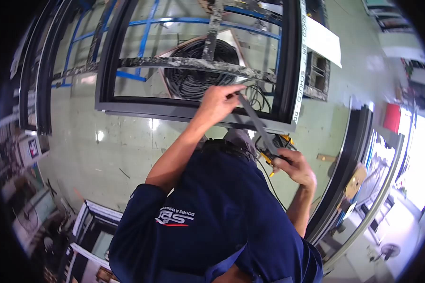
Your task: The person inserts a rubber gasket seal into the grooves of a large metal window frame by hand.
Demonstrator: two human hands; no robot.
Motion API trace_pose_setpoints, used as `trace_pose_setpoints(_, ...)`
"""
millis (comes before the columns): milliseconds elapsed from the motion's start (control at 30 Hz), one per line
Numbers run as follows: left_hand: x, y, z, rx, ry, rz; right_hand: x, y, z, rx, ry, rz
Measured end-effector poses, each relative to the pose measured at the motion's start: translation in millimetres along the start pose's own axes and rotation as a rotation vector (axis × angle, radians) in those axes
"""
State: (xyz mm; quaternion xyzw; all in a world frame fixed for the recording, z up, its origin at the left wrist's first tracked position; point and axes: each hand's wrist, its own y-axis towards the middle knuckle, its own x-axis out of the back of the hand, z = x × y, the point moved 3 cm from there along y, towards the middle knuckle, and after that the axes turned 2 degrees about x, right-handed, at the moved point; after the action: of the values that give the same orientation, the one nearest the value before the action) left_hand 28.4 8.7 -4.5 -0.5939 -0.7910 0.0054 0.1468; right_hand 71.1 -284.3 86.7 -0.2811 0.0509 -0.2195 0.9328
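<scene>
navy work shirt [212, 226] with a white logo fills the bottom of the view, both arms reaching out from it. beyond the fingers lies a big dark window frame [151, 106], flat on a paint-spattered bar [189, 62] above the green floor [118, 146]; a coil of black cable [189, 80] shows through the frame, just past the left fingers.

the left hand [217, 104] is over the frame's near rail, its fingers pinched shut on the upper end of a long grey strip [255, 125]. the strip slants down to the right hand [295, 167], whose fingers are curled tight round a yellow-and-black tool [269, 158] at the strip's lower end; whether they also grip the strip i cannot tell.

by the look of it the strip is being worked at its lower end. the next move calls for the left fingers to hold it taut while the tool bites squarely.
</scene>
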Motion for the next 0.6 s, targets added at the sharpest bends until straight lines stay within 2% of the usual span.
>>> trace_pose_setpoints(33, 4.6, 0.8, 4.2, -0.017, 0.03, -0.01, -9.2, 2.3, -10.8, 0.0, -0.052, -0.07)
trace_pose_setpoints(67, 12.5, -2.2, 2.4, -0.061, 0.053, -0.02, -17.4, 7.0, -20.7, -0.077, 0.031, -0.16)
trace_pose_setpoints(100, 50.6, -21.1, 9.7, -0.042, 0.276, 0.01, -48.6, 24.2, -39.6, 0.005, 0.115, -0.164)
trace_pose_setpoints(167, 66.2, -39.6, 19.6, -0.096, 0.431, 0.034, -54.4, 24.6, -58.9, 0.056, 0.195, -0.22)
trace_pose_setpoints(200, 71.8, -40.7, 21.9, -0.078, 0.468, 0.077, -46.7, 17.4, -67.3, 0.1, 0.31, -0.312)
trace_pose_setpoints(300, 96.8, -45.9, 34.6, -0.027, 0.596, 0.23, -17.4, 1.8, -68.5, 0.424, 0.72, -0.452)
trace_pose_setpoints(367, 116.8, -41.5, 48.9, 0.025, 0.71, 0.413, 7.0, -4.5, -61.9, 0.56, 0.893, -0.54)
trace_pose_setpoints(433, 138.9, -37.8, 53.9, 0.159, 0.804, 0.577, 33.3, -3.4, -68.7, 0.687, 0.98, -0.53)
trace_pose_setpoints(500, 143.6, -37.0, 56.5, 0.228, 0.848, 0.678, 52.4, 4.6, -81.9, 0.606, 0.963, -0.748)
trace_pose_setpoints(567, 142.8, -35.4, 56.0, 0.223, 0.847, 0.71, 66.8, 14.8, -104.0, 0.312, 0.792, -1.057)
trace_pose_setpoints(600, 141.0, -35.3, 50.7, 0.252, 0.862, 0.7, 67.3, 21.9, -109.7, 0.283, 0.771, -1.163)
